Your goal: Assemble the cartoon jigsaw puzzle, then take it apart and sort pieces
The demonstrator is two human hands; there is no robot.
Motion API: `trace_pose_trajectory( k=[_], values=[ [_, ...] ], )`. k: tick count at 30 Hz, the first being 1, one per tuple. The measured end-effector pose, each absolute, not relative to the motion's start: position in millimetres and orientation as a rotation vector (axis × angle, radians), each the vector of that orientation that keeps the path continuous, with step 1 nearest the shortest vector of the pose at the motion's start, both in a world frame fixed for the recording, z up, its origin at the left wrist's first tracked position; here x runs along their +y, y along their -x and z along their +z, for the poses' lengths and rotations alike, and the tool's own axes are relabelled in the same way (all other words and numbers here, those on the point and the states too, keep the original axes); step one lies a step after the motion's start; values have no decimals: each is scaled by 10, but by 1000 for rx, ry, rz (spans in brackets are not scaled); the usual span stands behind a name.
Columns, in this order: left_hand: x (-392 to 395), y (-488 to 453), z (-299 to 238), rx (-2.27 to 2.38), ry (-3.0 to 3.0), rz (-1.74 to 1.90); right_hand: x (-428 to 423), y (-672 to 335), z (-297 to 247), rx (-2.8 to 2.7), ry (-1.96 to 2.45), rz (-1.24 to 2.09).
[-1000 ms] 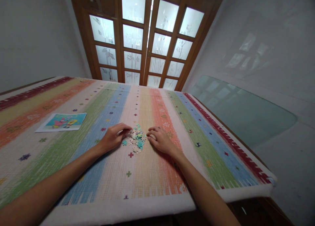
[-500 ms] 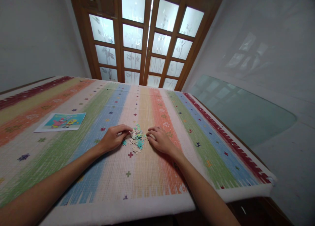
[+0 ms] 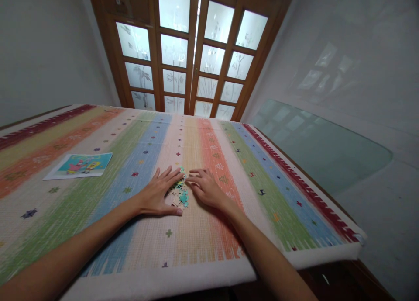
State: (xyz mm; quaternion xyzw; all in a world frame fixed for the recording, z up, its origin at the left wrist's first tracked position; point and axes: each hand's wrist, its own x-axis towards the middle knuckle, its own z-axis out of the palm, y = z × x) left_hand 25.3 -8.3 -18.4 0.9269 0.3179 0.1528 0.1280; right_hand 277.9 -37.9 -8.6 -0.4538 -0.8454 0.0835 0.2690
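A small heap of jigsaw puzzle pieces [image 3: 183,198], some teal and some pale beige, lies on the striped tablecloth [image 3: 196,235] between my hands. My left hand [image 3: 160,192] is spread wide against the heap's left side, thumb out along the near edge and fingers reaching over its far part. That hand covers some of the pieces. On the right side, my right hand [image 3: 206,187] rests with its fingers loosely bent and apart, their tips touching the heap's edge. No piece shows in either hand.
A printed picture [image 3: 81,164] of cartoon figures on a teal ground lies on the cloth to the left. Beyond the table stands a wooden door [image 3: 193,74] with frosted panes. A pale green glass panel [image 3: 321,148] is by the right wall.
My left hand has opened from bent fingers into a wide spread around the heap. The right hand has shifted slightly left, and the pieces now sit in a narrower pile.
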Motion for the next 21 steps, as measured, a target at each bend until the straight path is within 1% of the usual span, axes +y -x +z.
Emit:
trace_pose_trajectory(
  k=[5, 10, 13, 17, 21],
  values=[
    [-32, -337, -261, 1010, -2688, 456, -305, -2998, -39, -2183, 1385, 201],
    [20, -360, -266, 916, -2672, 596, -302, -2986, -66, -2165, 1433, 241],
    [21, -429, -240, 908, -2693, 539, -320, -2850, -136, -2142, 1465, 184],
    [22, -605, -242, 1044, -2722, 416, -301, -2775, -225, -2128, 1457, 94],
    [55, -737, -291, 1154, -2751, 446, -253, -2847, -255, -2063, 1467, 27]
  ],
)
